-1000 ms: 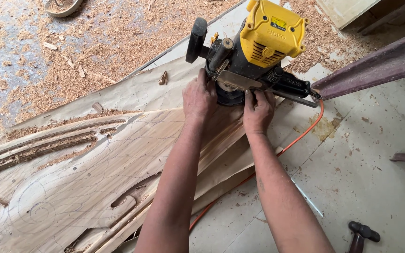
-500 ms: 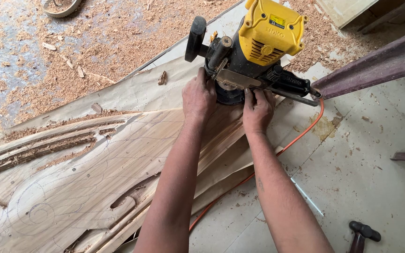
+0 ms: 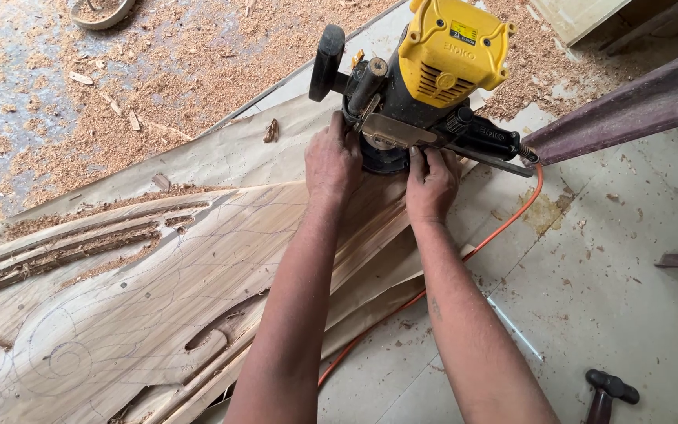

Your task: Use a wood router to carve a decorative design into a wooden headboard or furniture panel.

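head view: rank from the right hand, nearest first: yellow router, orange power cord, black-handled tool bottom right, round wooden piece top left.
From the right hand:
1. Yellow router: touching, fingers at its base, just above the hand.
2. Orange power cord: runs close by on the hand's right, over the floor.
3. Black-handled tool: bottom right corner, on the floor.
4. Round wooden piece: far top left, among sawdust.

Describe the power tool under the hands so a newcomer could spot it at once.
On the long pale carved wooden board, follow both hands to its far end. There stands the yellow-topped black router, with an orange cord trailing from it. It is the only yellow thing among wood and shavings.
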